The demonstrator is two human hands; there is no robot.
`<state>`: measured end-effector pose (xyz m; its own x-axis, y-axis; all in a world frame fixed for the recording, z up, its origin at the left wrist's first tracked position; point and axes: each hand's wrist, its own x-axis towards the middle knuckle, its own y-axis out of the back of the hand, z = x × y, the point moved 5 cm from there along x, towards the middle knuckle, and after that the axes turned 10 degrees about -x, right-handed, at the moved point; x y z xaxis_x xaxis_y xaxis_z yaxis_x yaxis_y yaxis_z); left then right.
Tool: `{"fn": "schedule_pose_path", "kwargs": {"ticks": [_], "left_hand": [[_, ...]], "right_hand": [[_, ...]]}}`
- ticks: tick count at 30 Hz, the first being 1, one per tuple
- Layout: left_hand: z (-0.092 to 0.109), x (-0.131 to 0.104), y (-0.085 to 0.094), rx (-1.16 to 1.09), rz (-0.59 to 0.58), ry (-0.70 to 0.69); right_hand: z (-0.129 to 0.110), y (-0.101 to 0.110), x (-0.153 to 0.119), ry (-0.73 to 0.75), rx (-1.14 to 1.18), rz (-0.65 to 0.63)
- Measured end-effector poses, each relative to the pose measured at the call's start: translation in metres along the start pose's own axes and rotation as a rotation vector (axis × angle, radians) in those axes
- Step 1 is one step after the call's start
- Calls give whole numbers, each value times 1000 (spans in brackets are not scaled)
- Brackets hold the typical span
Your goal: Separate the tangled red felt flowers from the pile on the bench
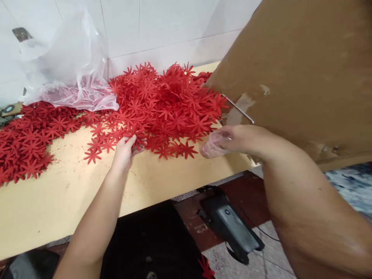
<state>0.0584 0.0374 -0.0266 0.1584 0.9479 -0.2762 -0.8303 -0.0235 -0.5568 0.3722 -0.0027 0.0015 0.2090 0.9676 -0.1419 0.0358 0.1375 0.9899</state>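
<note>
Tabletop (pixel 162 182) under red flower cutouts (pixel 171 104)

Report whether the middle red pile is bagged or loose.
Loose: the pile of red flowers lies uncovered on the table, beside the plastic bag.

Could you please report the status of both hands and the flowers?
Left hand pinching red flower. Right hand beside pile, grip unclear. Cardboard close on right.

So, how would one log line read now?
left hand: holding red flower cutout | right hand: blurred, near cardboard | more red cutouts: heaped on table
</note>
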Motion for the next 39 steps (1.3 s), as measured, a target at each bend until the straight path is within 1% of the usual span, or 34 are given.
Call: {"fn": "schedule_pose_path", "kwargs": {"ticks": [2, 4, 5, 6, 7, 8, 9, 10, 12, 13, 14, 16, 18, 22, 25, 30, 33, 34, 36, 38, 39], "left_hand": [[1, 0, 2, -23, 15, 1], [0, 0, 2, -60, 12, 16], [0, 1, 2, -84, 1, 30], [-1, 1, 1, -108, -15, 48], [-2, 1, 0, -131, -30, 67], [-4, 1, -1, -151, -43, 86], [-5, 1, -2, -166, -52, 104], [-6, 1, -2, -175, -61, 122], [-7, 0, -3, -187, -76, 149], [-7, 0, -2, -193, -82, 156], [-6, 0, -2, -198, -88, 154], [-3, 0, 0, -202, -93, 131], [-1, 1, 3, -193, -84, 99], [2, 6, 8, -112, -50, 32], [3, 7, 11, -45, -8, 1], [12, 6, 17, -40, 74, -102], [19, 5, 23, -51, 145, -162], [21, 6, 25, -61, 168, -174], [24, 6, 29, -85, 197, -195], [27, 7, 31, -97, 200, -216], [28, 7, 31, -97, 196, -226]], "right_hand": [[4, 11, -5, 19, 34, 73], [0, 29, -14, 18, 62, 226], [-7, 39, -20, 24, 94, 323], [-20, 47, -25, 55, 165, 419], [-38, 51, -28, 109, 267, 483], [-60, 50, -30, 183, 413, 498], [-86, 46, -28, 269, 563, 463], [-113, 40, -24, 349, 692, 391], [-166, 23, -13, 455, 854, 238], [-188, 15, -8, 487, 896, 181], [-204, 9, -2, 495, 906, 173], [-222, 0, 8, 475, 938, 193], [-227, -4, 14, 451, 1006, 220], [-220, -4, 25, 383, 1165, 244], [-222, -3, 33, 341, 1237, 265], [-236, -1, 35, 338, 1373, 299], [-238, 3, 33, 355, 1448, 305], [-236, 3, 34, 338, 1481, 300], [-229, -1, 38, 263, 1536, 248], [-224, -8, 41, 194, 1540, 178], [-223, -10, 42, 182, 1526, 161]]}}
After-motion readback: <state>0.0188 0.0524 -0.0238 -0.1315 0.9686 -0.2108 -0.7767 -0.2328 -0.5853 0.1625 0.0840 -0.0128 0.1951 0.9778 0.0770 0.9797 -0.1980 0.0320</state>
